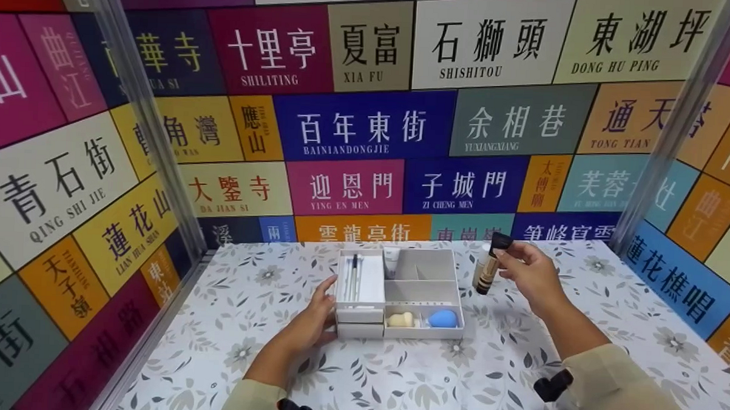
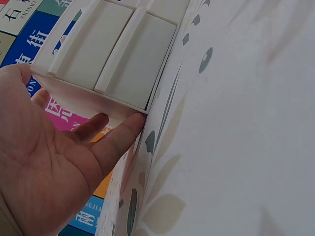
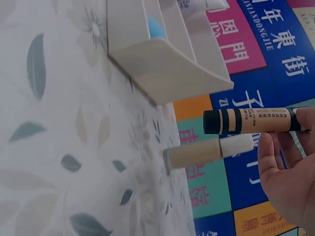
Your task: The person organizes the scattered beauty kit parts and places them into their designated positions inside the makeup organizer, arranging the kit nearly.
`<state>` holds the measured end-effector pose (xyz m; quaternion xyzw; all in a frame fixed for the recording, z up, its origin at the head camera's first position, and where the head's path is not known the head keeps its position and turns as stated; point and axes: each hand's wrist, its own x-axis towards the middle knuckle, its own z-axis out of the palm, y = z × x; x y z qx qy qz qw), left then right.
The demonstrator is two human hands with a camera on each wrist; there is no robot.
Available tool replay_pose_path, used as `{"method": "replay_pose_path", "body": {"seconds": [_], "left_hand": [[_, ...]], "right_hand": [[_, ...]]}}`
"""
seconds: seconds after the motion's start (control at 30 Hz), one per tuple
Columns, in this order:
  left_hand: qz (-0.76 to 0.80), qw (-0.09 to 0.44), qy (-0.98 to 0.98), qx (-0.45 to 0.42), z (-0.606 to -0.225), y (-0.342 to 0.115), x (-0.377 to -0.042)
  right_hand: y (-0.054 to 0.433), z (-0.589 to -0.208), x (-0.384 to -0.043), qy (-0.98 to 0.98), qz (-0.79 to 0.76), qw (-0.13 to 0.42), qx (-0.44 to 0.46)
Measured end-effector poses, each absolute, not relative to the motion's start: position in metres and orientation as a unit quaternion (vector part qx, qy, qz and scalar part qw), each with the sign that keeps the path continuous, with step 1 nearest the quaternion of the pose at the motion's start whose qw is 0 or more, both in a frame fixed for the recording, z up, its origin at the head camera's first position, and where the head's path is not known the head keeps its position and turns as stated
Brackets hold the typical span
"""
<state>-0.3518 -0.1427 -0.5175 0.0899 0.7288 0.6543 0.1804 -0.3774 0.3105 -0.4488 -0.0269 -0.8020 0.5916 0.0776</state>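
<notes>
Resting flat against the near left end of the white plastic compartment organiser (image 1: 401,291), the left hand (image 1: 308,324) has its fingers straight and relaxed; the left wrist view shows the fingertips (image 2: 129,129) touching the organiser's lower edge, nothing gripped. The organiser stands on the table under a white floral-print tablecloth (image 1: 395,382).

Front compartment: cream makeup sponge (image 1: 400,319) beside a blue egg-shaped makeup sponge (image 1: 443,319), close together; contact cannot be judged. Left compartment: thin dark-handled tools (image 1: 354,277) lying lengthwise. Rear compartment: white tube (image 1: 391,262), partly hidden by the wall.

Right of the organiser, the right hand (image 1: 529,274) is raised off the table and pinches a slim beige cosmetic tube with black bands and black cap (image 1: 490,264) between thumb and fingers at the cap end. The tube hangs tilted, free end down, clear of the cloth. Just behind it stands a beige bottle with a white cap (image 3: 206,151), upright on the cloth, apart from the held tube.

Farthest back: walls of coloured place-name panels (image 1: 368,126).
</notes>
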Motion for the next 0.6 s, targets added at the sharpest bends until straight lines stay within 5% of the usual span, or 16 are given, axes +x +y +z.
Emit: {"method": "replay_pose_path", "body": {"seconds": [0.6], "left_hand": [[0.652,0.184,0.732,0.073,-0.516,-0.142,-0.352]], "right_hand": [[0.27,-0.434,-0.379,-0.78,0.623,0.06,0.013]]}}
